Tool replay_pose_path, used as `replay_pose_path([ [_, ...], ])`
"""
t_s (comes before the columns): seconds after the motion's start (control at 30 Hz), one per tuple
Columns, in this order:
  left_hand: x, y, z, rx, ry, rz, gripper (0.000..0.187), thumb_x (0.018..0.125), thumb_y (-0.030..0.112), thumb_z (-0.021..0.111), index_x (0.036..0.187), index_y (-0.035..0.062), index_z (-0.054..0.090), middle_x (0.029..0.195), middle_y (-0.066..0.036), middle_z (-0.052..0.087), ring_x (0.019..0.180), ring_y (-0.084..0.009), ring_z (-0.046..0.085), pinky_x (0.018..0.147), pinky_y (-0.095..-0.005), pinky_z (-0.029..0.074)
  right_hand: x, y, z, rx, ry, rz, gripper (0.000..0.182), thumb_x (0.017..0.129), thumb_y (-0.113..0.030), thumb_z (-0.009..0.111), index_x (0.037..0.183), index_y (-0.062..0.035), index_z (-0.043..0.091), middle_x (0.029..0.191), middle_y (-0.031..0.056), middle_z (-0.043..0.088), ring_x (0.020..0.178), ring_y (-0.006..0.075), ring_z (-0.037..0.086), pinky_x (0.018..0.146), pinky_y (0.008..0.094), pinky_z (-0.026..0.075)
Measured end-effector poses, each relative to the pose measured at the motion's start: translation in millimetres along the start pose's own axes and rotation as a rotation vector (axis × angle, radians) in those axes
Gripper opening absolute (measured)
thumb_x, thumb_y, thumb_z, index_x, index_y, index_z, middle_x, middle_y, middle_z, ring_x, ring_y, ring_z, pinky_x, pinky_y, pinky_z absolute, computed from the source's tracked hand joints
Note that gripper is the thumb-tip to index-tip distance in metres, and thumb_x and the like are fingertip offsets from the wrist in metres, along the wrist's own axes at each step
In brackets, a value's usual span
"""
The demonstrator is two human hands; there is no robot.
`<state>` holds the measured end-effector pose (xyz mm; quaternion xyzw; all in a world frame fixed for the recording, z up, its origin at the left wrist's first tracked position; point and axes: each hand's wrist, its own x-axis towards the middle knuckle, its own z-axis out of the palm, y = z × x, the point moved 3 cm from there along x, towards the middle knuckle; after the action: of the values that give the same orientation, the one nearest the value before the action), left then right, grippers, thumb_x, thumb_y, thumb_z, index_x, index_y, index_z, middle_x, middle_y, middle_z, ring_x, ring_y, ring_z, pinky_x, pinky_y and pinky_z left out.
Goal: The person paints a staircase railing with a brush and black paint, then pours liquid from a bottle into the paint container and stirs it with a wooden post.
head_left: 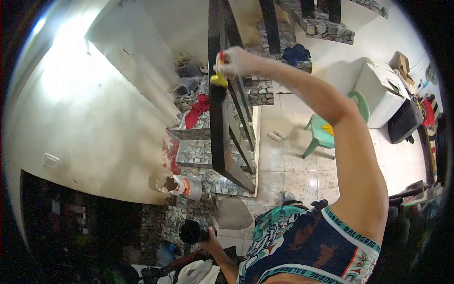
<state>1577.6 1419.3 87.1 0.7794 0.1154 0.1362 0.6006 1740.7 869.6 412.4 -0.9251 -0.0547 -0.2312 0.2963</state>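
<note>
My right hand (235,62) is stretched up to the dark stair railing (217,128), its fingers closed round a yellow paintbrush (219,79) with a red end. The brush is against the railing's upper part; its bristles are too blurred to make out. Low in the view, my left hand (211,243) grips a round black container (190,232) by its side. The container's mouth faces me, and its inside looks dark.
Stone-patterned steps (194,156) climb behind the railing, with a red cloth (196,111) on one. A paper-wrapped bucket (190,187) stands below. A green plastic chair (321,137) and a white appliance (378,94) are to the right.
</note>
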Motion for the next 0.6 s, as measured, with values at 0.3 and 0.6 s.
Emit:
replay_pose_path([
  [0.3, -42, -26, 41, 0.020, 0.145, -0.066, 0.055, 0.078, 0.021, 0.088, 0.115, -0.0111, 0.062, 0.116, -0.023, 0.067, 0.100, -0.0315, 0.068, 0.090, -0.0439, 0.055, 157, 85, -119, -0.303, 0.194, -0.123, 0.042, 0.097, -0.041, 0.067, 0.086, -0.0004, 0.065, 0.069, 0.0148, 0.063, 0.063, 0.0275, 0.061, 0.063, 0.0438, 0.045],
  [0.6, -67, -17, 65, 0.095, 0.196, -0.068, 0.060, 0.077, 0.022, 0.089, 0.119, -0.0104, 0.060, 0.117, -0.023, 0.067, 0.101, -0.0324, 0.067, 0.090, -0.0444, 0.055, 204, 66, -114, -0.779, 0.061, -0.530, 0.028, 0.096, -0.028, 0.060, 0.097, -0.0009, 0.069, 0.086, 0.0224, 0.071, 0.081, 0.0399, 0.070, 0.075, 0.0492, 0.056],
])
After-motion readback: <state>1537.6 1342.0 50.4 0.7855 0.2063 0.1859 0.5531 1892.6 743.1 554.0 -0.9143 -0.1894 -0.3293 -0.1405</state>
